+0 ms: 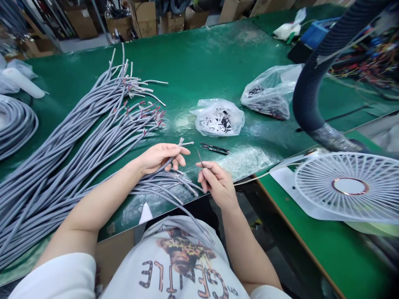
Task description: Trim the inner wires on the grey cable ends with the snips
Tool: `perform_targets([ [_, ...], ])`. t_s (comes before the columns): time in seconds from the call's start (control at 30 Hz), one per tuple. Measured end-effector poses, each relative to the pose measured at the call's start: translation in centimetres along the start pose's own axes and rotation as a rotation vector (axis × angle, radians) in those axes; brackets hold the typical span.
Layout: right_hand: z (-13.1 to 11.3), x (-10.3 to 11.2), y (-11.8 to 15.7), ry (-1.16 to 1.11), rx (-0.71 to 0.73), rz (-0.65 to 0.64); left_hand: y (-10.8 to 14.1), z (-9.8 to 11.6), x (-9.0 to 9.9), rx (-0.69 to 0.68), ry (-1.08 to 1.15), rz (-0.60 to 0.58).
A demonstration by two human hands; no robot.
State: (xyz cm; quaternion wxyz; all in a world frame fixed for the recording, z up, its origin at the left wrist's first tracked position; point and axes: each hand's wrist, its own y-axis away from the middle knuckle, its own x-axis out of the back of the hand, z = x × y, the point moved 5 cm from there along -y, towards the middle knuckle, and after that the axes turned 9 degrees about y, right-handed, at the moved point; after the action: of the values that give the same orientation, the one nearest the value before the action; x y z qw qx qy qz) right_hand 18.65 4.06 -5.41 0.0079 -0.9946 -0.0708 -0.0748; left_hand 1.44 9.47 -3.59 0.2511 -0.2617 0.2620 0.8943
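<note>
My left hand [157,157] is closed round a grey cable [168,162]. Past the fingertips, the cable's stripped end [187,143] shows pale strands that fork apart. Close to its right, my right hand [216,178] pinches a thin, dark, pointed tool [200,157], tip up; its exact kind does not show. The tool and the cable end are apart. Black thread snips [215,148] lie on the table just beyond my right hand. Under my left hand rests a bunch of grey cables [168,178] with pale ends, some hanging over the table edge.
Long grey cable bundles [77,137] cover the left side of the green table [187,62]. Bags of small black and white parts [220,118] and dark pieces [268,97] lie beyond my hands. At right are a ribbed hose [311,87] and a white fan [349,185].
</note>
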Motion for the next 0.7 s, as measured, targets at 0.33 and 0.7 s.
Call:
perform_targets([
  [0.33, -1.6, -0.2, 0.8, 0.383, 0.186, -0.004, 0.0, -0.8, -0.6, -0.028, -0.246, 0.014],
  [0.7, -1.3, -0.2, 0.7, 0.334, 0.161, -0.002, 0.0, -1.0, -0.8, -0.018, -0.447, 0.008],
])
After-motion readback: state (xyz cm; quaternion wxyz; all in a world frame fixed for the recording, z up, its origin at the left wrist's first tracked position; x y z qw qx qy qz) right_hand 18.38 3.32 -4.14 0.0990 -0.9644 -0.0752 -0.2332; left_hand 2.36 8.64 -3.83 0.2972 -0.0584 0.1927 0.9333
